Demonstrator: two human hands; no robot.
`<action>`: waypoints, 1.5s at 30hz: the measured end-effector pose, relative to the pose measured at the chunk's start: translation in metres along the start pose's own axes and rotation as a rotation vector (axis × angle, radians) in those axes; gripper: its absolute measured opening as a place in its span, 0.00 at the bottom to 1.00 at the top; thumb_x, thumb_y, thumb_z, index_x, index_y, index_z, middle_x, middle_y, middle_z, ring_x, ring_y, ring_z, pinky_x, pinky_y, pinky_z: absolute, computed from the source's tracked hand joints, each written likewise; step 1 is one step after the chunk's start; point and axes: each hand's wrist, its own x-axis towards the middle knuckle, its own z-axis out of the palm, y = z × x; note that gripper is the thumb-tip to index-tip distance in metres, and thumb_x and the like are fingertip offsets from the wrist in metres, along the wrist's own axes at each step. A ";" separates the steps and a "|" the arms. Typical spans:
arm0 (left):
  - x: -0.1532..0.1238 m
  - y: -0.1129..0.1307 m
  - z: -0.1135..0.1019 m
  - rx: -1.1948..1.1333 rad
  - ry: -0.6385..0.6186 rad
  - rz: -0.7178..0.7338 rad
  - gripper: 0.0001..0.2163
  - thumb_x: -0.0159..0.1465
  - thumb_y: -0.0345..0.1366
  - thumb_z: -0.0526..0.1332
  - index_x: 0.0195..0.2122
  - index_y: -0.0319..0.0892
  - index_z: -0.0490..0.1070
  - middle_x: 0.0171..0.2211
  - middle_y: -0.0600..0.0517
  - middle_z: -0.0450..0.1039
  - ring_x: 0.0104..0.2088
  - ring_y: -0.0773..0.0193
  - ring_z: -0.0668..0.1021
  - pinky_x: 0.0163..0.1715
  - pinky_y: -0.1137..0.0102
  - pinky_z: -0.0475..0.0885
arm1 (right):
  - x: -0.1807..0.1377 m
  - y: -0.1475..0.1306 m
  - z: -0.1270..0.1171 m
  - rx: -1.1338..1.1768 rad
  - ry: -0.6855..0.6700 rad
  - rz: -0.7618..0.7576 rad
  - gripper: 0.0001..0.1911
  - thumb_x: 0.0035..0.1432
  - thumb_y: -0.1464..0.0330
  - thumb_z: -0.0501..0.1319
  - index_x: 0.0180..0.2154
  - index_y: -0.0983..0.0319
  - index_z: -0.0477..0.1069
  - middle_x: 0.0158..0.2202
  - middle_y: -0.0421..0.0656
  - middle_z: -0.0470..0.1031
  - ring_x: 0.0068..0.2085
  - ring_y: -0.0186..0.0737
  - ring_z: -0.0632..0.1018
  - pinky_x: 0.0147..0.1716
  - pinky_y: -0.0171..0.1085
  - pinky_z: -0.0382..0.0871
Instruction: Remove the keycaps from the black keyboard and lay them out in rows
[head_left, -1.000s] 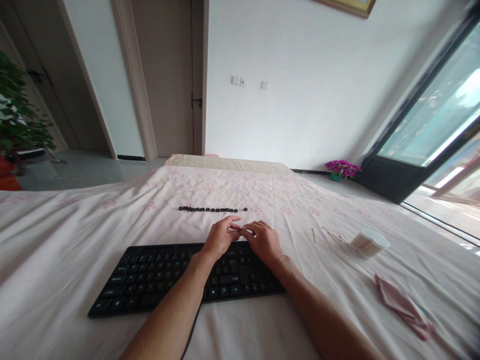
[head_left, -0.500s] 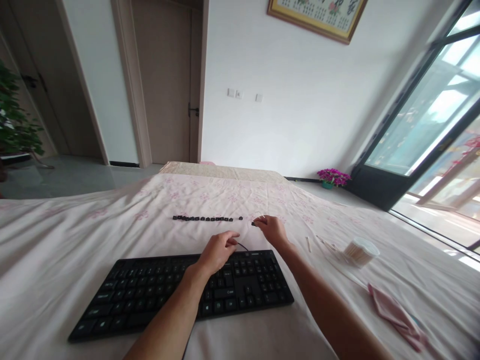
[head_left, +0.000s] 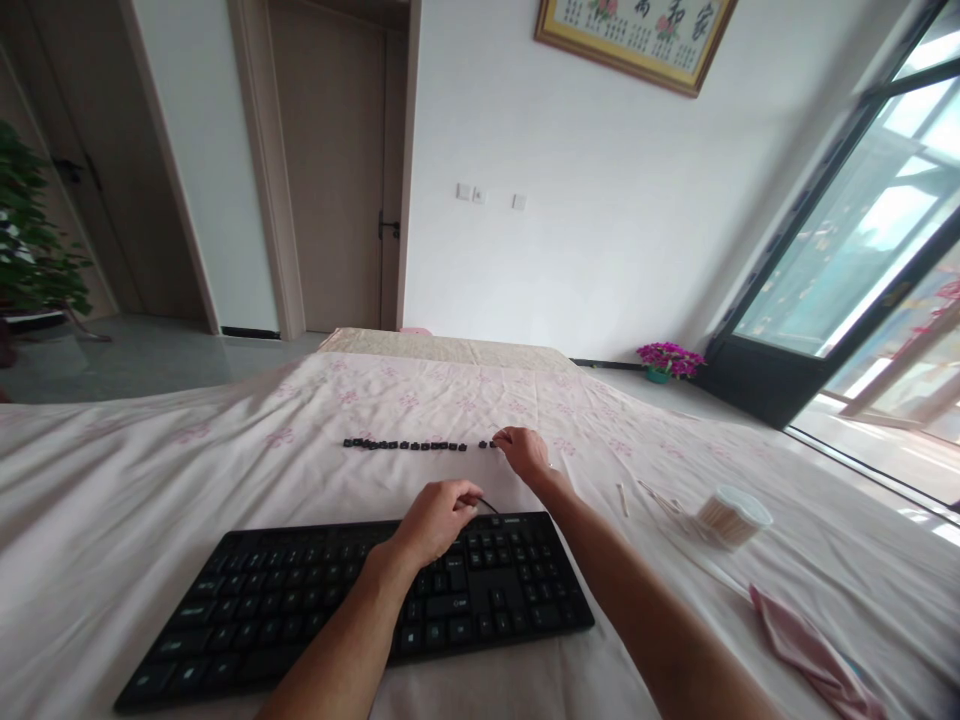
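A black keyboard point(head_left: 315, 590) lies on a pale pink floral sheet point(head_left: 225, 470). My left hand point(head_left: 433, 520) rests over the keyboard's upper edge, fingers curled in a pinch on a thin dark wire-like tool point(head_left: 487, 503). Farther out, a row of several black keycaps point(head_left: 405, 444) lies on the sheet. My right hand point(head_left: 521, 451) reaches to the right end of that row, fingertips pinched at the last keycap there; what they hold is too small to name.
A clear tub of cotton swabs point(head_left: 731, 517) stands to the right, with loose swabs point(head_left: 652, 490) beside it. A pink cloth point(head_left: 814, 655) lies at the lower right. A door, a plant and a glass door ring the room.
My right hand left the keyboard and went forward to the right end of the keycap row. The left hand stayed at the keyboard's top edge. The view tilted up.
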 end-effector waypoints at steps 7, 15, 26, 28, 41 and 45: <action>0.000 0.001 -0.001 0.016 0.006 -0.002 0.13 0.57 0.32 0.57 0.43 0.45 0.75 0.39 0.52 0.78 0.40 0.62 0.78 0.43 0.72 0.71 | 0.002 0.004 0.007 0.015 -0.013 -0.002 0.11 0.55 0.62 0.58 0.35 0.56 0.78 0.32 0.41 0.79 0.35 0.40 0.76 0.30 0.32 0.60; 0.000 0.000 0.000 0.003 -0.001 -0.005 0.14 0.57 0.31 0.57 0.43 0.44 0.75 0.39 0.52 0.78 0.40 0.63 0.78 0.43 0.72 0.71 | 0.001 0.005 0.008 0.059 -0.017 -0.011 0.10 0.53 0.62 0.59 0.36 0.56 0.78 0.34 0.41 0.79 0.38 0.41 0.77 0.33 0.32 0.62; 0.000 0.004 -0.001 -0.022 -0.017 -0.018 0.13 0.58 0.33 0.58 0.43 0.42 0.75 0.40 0.50 0.78 0.41 0.60 0.78 0.44 0.69 0.70 | -0.016 -0.009 -0.024 0.207 0.047 -0.047 0.22 0.61 0.56 0.49 0.29 0.64 0.73 0.29 0.44 0.77 0.31 0.38 0.74 0.30 0.32 0.62; 0.000 0.005 -0.001 -0.026 -0.026 -0.026 0.13 0.58 0.34 0.58 0.43 0.42 0.75 0.40 0.49 0.78 0.41 0.59 0.78 0.44 0.69 0.70 | -0.025 -0.018 -0.037 0.284 0.037 -0.098 0.25 0.64 0.55 0.43 0.33 0.63 0.72 0.32 0.44 0.76 0.32 0.37 0.75 0.31 0.32 0.63; -0.001 0.009 -0.005 0.006 -0.044 0.006 0.13 0.56 0.34 0.57 0.41 0.41 0.75 0.37 0.50 0.78 0.35 0.62 0.78 0.38 0.71 0.70 | -0.099 -0.052 -0.104 0.311 -0.041 -0.332 0.20 0.65 0.62 0.45 0.33 0.59 0.73 0.29 0.39 0.72 0.32 0.34 0.72 0.35 0.33 0.63; -0.001 0.010 -0.005 -0.037 -0.053 -0.015 0.14 0.56 0.34 0.57 0.42 0.40 0.75 0.38 0.50 0.78 0.35 0.62 0.78 0.38 0.71 0.70 | -0.111 -0.050 -0.101 0.468 -0.074 -0.246 0.13 0.58 0.61 0.55 0.32 0.61 0.73 0.27 0.39 0.72 0.28 0.34 0.72 0.29 0.31 0.65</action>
